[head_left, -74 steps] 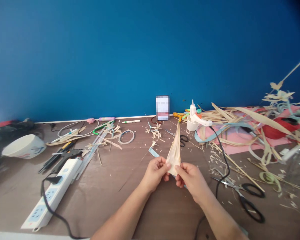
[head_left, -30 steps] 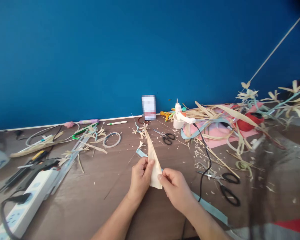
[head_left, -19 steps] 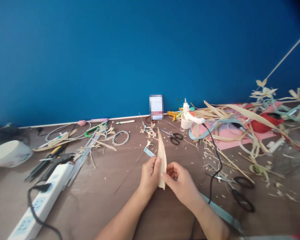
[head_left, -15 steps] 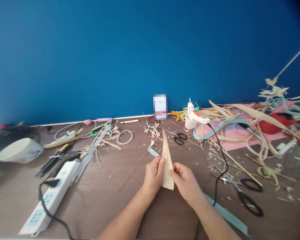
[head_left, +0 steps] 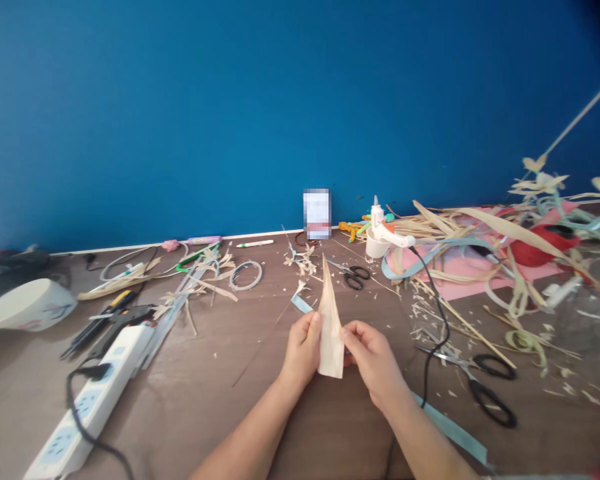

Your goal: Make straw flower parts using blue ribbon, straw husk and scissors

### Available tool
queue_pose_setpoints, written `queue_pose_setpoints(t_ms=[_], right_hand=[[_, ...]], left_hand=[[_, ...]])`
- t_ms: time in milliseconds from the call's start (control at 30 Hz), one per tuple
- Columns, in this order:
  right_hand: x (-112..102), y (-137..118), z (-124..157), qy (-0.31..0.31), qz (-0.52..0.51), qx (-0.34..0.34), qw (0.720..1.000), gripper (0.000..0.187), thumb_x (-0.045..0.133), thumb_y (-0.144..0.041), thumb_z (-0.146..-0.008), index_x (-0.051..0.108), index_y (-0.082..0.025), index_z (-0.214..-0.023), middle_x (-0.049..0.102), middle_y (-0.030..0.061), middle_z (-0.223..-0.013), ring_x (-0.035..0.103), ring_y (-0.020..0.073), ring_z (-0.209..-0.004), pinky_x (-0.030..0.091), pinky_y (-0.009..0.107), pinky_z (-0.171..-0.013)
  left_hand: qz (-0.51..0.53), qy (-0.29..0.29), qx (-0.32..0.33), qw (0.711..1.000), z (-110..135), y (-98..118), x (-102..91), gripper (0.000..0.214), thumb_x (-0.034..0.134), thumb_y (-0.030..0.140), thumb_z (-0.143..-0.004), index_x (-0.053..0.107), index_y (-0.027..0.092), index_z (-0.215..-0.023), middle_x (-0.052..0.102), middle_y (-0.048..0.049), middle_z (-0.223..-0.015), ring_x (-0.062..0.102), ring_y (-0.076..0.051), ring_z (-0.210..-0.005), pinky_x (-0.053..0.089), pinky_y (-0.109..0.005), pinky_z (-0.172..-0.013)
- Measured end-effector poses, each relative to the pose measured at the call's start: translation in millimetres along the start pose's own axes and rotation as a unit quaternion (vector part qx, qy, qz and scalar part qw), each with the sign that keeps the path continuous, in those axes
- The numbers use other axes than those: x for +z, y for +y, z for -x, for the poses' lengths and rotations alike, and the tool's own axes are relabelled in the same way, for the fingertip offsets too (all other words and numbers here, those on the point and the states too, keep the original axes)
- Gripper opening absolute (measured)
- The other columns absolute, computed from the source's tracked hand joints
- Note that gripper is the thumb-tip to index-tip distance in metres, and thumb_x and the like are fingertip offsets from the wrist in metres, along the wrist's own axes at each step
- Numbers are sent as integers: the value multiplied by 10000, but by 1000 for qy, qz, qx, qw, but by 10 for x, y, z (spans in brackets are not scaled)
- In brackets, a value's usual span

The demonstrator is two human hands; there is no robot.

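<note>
A pale, straw-coloured dried husk strip (head_left: pixel 332 333), broad at the bottom and tapering to a point at the top, stands upright between my hands. My left hand (head_left: pixel 301 345) pinches its left edge with thumb and fingers. Its right edge is held between the thumb and fingertips of my right hand (head_left: pixel 371 353). A piece of light blue ribbon (head_left: pixel 301 303) shows just beyond my left hand. Small scissors (head_left: pixel 354 275) with dark handles lie behind the strip. Below my right forearm is a longer blue ribbon (head_left: pixel 457 433).
Large scissors (head_left: pixel 480 377) lie at right, near a black cord and scattered scraps. A white glue gun (head_left: pixel 397 237) rests at a small white cup (head_left: pixel 377 245). Husk strips (head_left: pixel 510 230) are heaped at far right. At left are a power strip (head_left: pixel 93 403) and a white bowl (head_left: pixel 30 303).
My right hand has shifted slightly up along the strip's right edge, uncovering more of the lower part. The whole view has moved a little, so things appear farther left.
</note>
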State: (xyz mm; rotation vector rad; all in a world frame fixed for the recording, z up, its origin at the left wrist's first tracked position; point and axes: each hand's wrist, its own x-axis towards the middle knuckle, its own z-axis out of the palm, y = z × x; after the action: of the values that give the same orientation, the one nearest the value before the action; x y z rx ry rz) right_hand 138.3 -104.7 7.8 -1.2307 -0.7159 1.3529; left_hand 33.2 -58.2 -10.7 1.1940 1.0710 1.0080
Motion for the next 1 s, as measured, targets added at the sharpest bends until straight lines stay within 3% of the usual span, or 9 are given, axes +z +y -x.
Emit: queue_pose_setpoints(t_ms=[100,200,300,500,600,767,1000], right_hand=[[23,-34,-19,30,19,-56,998,205,625,-329,-670,514,-168,-609,498,-45,-537,450,93,-503,361,190,-463],[59,-68,-13,23,-66,-34,997,255,621,-339,-672,476,-169,-548,448,-64,-497,397,71,-460,336,184,-451],[85,-81,-12,0,-140,12,990,276,616,-374,-661,464,-174,-546,458,-60,-491,420,79,-448,371,206,-466],[149,-25,-101,-15,-184,41,982,216,613,-376,-653,545,-175,-692,566,-14,-561,518,127,-501,400,244,-498],[215,-1,-165,16,-80,-13,997,247,530,-418,-713,532,-172,-689,533,-12,-518,490,129,-465,369,239,-452],[269,-41,-297,61,52,-100,992,286,445,-435,-769,459,-187,-628,403,-49,-506,390,100,-461,310,212,-432],[257,-112,-385,96,189,-183,960,310,424,-372,-793,385,-198,-539,359,-55,-498,338,105,-494,260,224,-467]], left_hand=[[-51,6,64,997,33,16,-24,381,480,461,-739,410,163,-512,356,33,-495,327,-84,-478,277,-203,-459],[-54,-5,73,996,35,39,-42,379,501,445,-731,427,164,-487,359,26,-478,320,-89,-470,268,-214,-449],[-16,-16,34,999,19,48,-33,394,499,472,-723,431,161,-490,377,28,-468,315,-81,-444,267,-211,-427],[112,-22,-56,992,-9,20,21,384,480,504,-728,439,150,-584,419,37,-478,349,-62,-413,289,-193,-414],[126,10,-41,991,-13,25,2,400,477,531,-715,426,153,-593,408,40,-489,344,-61,-425,301,-190,-421],[8,23,63,998,38,18,-50,386,525,512,-690,402,166,-574,387,52,-473,333,-58,-424,286,-182,-426],[16,38,50,998,28,-17,-6,374,415,484,-778,374,171,-576,337,51,-484,316,-66,-445,270,-189,-435]])
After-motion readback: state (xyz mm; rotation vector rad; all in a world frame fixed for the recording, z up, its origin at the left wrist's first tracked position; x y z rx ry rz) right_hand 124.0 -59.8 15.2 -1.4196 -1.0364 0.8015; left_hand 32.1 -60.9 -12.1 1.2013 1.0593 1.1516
